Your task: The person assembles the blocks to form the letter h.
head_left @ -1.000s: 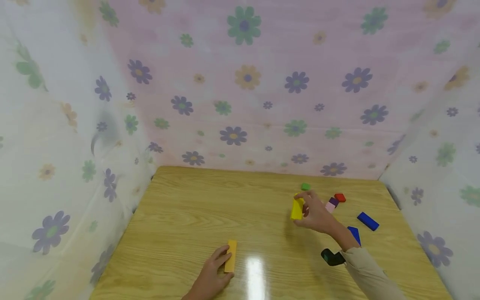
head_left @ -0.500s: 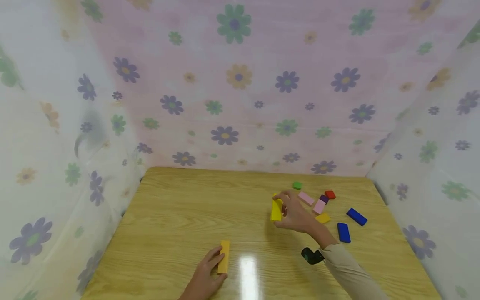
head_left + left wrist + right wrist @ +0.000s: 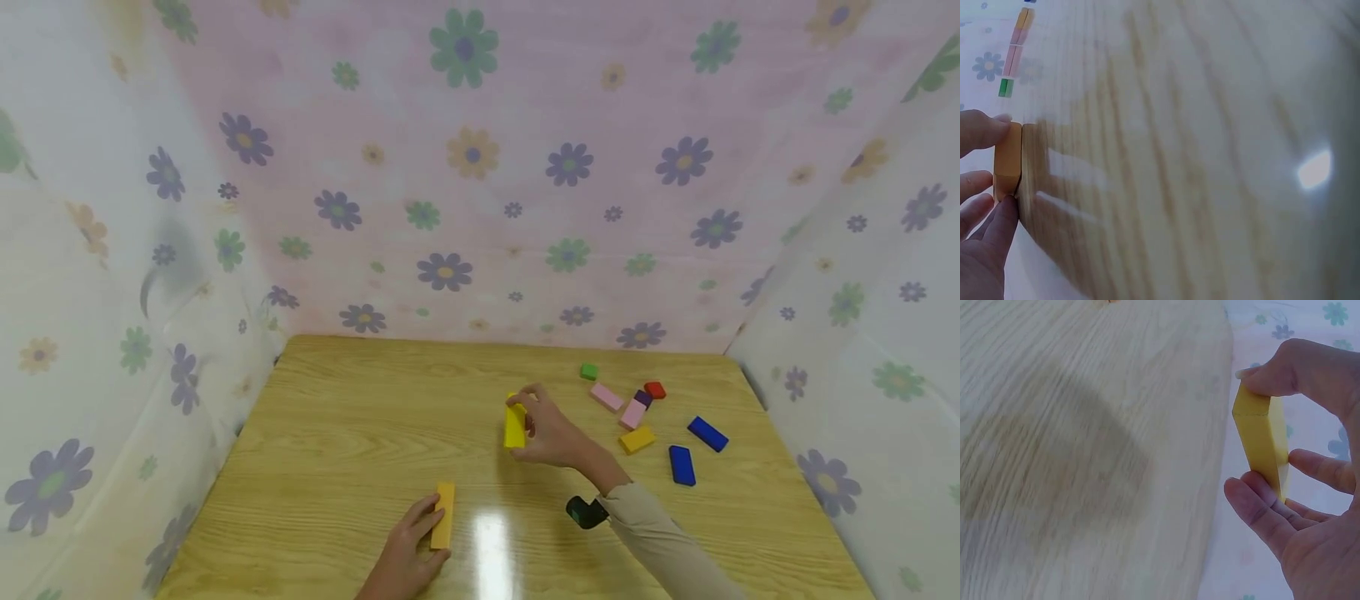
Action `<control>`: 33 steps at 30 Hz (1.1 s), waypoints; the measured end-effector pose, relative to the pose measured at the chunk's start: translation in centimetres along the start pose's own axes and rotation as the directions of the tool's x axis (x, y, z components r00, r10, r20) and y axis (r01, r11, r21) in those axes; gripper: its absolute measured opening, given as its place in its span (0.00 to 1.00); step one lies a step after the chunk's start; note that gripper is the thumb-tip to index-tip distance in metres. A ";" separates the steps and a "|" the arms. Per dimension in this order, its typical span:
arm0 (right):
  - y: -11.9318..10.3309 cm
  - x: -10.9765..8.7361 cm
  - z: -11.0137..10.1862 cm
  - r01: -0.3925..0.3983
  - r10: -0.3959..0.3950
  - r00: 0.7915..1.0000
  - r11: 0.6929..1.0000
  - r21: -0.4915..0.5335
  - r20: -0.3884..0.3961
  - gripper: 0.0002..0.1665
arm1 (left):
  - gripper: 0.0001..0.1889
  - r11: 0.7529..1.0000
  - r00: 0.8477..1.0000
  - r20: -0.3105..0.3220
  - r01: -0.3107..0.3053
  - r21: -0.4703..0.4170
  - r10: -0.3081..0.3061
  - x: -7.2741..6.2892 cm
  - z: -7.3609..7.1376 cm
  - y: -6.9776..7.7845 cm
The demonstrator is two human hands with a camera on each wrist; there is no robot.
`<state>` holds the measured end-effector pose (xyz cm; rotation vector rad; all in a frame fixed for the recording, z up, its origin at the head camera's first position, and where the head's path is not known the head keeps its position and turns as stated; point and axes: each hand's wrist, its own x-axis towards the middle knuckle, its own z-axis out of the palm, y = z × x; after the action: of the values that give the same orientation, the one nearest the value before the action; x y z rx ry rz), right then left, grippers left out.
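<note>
My right hand (image 3: 553, 437) pinches a bright yellow block (image 3: 514, 425) by its two ends, thumb on one and fingertips on the other. In the right wrist view this yellow block (image 3: 1261, 437) is held above the wooden tabletop, which carries a shadow. My left hand (image 3: 408, 546) rests at the front of the table and grips an orange block (image 3: 443, 517) lying there. Seen from the left wrist, the thumb and fingertips meet the ends and side of the orange block (image 3: 1008, 156).
Right of my right hand lie a green block (image 3: 589, 372), a red block (image 3: 655, 390), a dark purple block (image 3: 643, 399), pink blocks (image 3: 607, 397), a yellow-orange block (image 3: 637, 440) and blue blocks (image 3: 682, 465). A black device (image 3: 585, 512) shows at the right wrist. Flowered cloth (image 3: 480, 208) surrounds the wooden table (image 3: 337, 417).
My right hand has carried the yellow block leftward, away from the other blocks, which now show more fully. The left hand stays on the orange block. The head view has turned slightly right.
</note>
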<state>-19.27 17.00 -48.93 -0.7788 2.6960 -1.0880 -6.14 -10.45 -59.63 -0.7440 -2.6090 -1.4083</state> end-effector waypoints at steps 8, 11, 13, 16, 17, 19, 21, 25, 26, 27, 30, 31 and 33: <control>-1.2 1.1 2.2 0.035 -0.033 0.997 0.999 -0.021 0.066 0.40 | 0.27 1.000 1.000 0.008 0.004 0.004 -0.004 0.1 0.0 0.1; -1.5 1.5 3.1 0.050 -0.049 0.996 0.999 -0.001 0.079 0.40 | 0.27 1.000 1.000 0.017 0.019 0.016 -0.019 0.0 -0.2 0.1; -1.6 1.7 3.7 0.047 -0.048 0.995 0.999 0.009 0.090 0.39 | 0.27 0.999 1.000 0.017 0.016 0.029 -0.016 0.0 -0.3 0.2; -1.8 2.0 4.5 0.034 -0.035 0.994 0.999 0.011 0.105 0.40 | 0.27 0.999 1.000 0.015 0.013 0.050 -0.014 0.0 -0.3 0.3; -1.8 2.1 4.7 0.029 -0.029 0.994 1.000 0.005 0.109 0.40 | 0.27 0.999 1.000 0.020 0.017 0.050 -0.018 0.0 -0.4 0.3; -1.9 2.4 5.1 0.029 -0.029 0.993 1.000 0.003 0.112 0.41 | 0.27 0.998 0.999 0.035 0.034 0.054 -0.036 0.1 -0.4 0.3; -2.0 2.5 5.5 0.038 -0.038 0.993 0.999 0.002 0.113 0.41 | 0.27 0.998 0.998 0.041 0.043 0.052 -0.045 0.1 -0.5 0.3; -1.9 2.9 6.2 0.044 -0.045 0.993 0.999 0.011 0.109 0.41 | 0.27 0.999 0.999 0.036 0.030 0.037 -0.032 0.1 -0.5 0.3; -1.9 2.9 6.4 0.041 -0.043 0.993 0.999 0.014 0.111 0.41 | 0.27 0.999 0.999 0.034 0.026 0.037 -0.027 0.1 -0.4 0.3; -1.9 2.9 6.6 0.039 -0.041 0.993 0.999 0.021 0.111 0.41 | 0.27 0.999 0.999 0.033 0.024 0.038 -0.025 0.1 -0.5 0.3; -1.8 3.1 7.2 0.022 -0.025 0.992 1.000 0.023 0.127 0.41 | 0.27 0.998 0.999 0.037 0.034 0.049 -0.036 0.1 -0.5 0.4; -1.9 3.1 7.4 0.015 -0.017 0.991 1.000 0.021 0.131 0.41 | 0.27 0.998 0.998 0.039 0.038 0.053 -0.040 0.1 -0.5 0.4; -1.9 3.1 7.7 0.009 -0.012 0.991 1.000 0.028 0.134 0.42 | 0.27 0.998 0.999 0.034 0.032 0.055 -0.034 0.1 -0.5 0.3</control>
<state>-18.85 9.57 -53.05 -0.8313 2.5635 -1.0333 -6.16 -10.62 -59.09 -0.7286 -2.6862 -1.3390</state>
